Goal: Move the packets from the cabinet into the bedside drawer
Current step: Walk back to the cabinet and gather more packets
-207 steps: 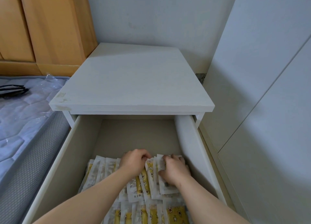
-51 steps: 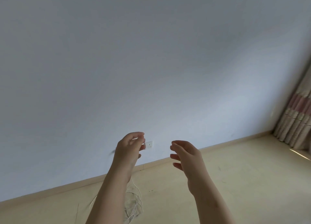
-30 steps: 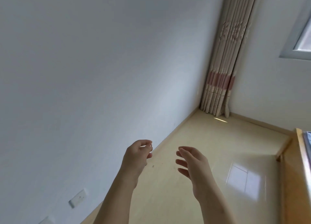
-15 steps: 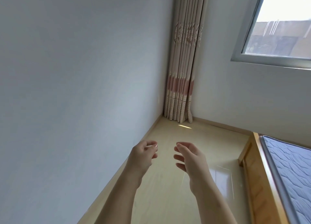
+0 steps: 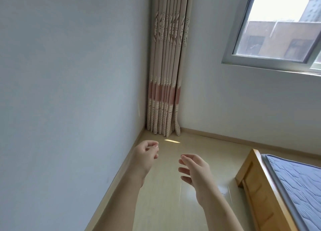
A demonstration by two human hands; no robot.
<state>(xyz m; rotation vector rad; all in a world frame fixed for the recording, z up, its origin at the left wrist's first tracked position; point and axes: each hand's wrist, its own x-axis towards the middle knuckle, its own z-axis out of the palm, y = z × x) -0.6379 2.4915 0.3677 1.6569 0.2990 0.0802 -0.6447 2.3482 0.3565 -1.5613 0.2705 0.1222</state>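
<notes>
Turning has swung the view off the drawer; both hands are up and hold nothing, left hand (image 5: 145, 154) loosely curled, right hand (image 5: 196, 170) loose and spread. No packets or cabinet show, so where they lie or point cannot be told; beyond are bed (image 5: 284, 183), curtain (image 5: 166, 74), window (image 5: 278, 22).

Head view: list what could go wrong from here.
1. The wooden bed frame has a corner that juts out on the right; a leg could clip it in passing.
2. The left hand and the right hand hold nothing, and neither cabinet nor drawer is in view, so time may be lost searching.
3. The glossy floor may be slippery.
</notes>
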